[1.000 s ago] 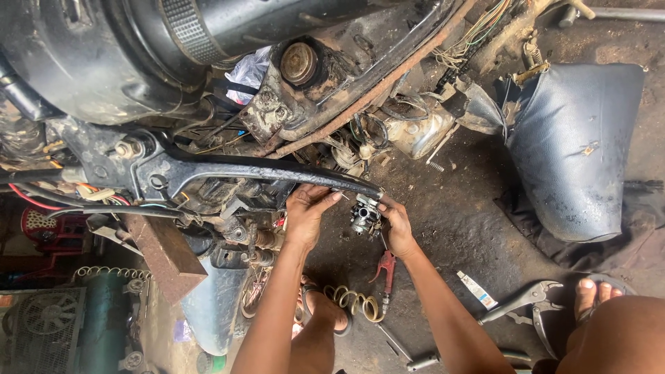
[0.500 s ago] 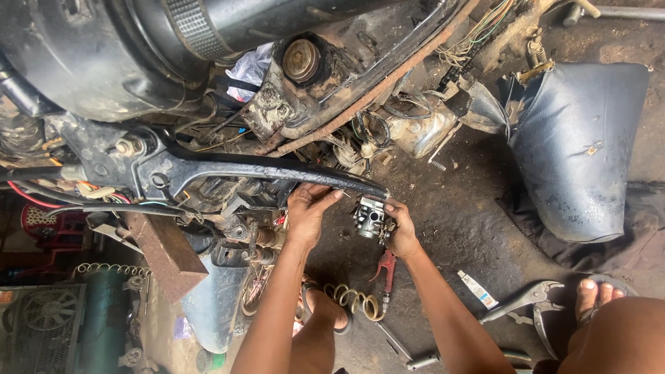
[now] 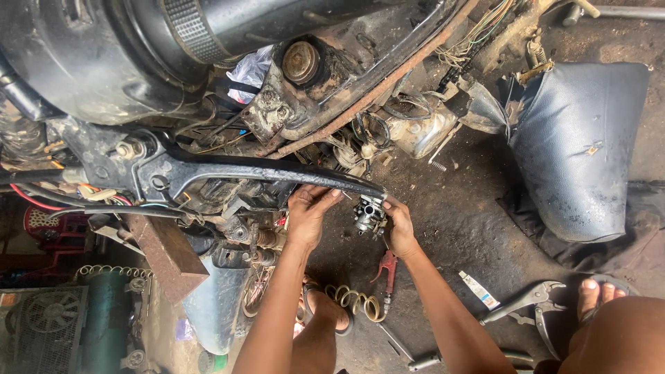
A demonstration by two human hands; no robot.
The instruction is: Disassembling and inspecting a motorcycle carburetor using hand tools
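Right hand point(image 3: 400, 232): fingers grasping small metal carburetor point(image 3: 367, 215).
Left hand point(image 3: 308, 211): fingers loosely curled beside carburetor, under black brake lever point(image 3: 277, 170).

Silver carburettor point(image 3: 368, 215); black lever point(image 3: 277, 172) (rusty frame point(image 3: 360, 97)).

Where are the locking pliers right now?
In the head view, the locking pliers lie on the dirt floor at lower right, beside a small tube, to the right of the right hand's forearm and just left of a sandalled foot.
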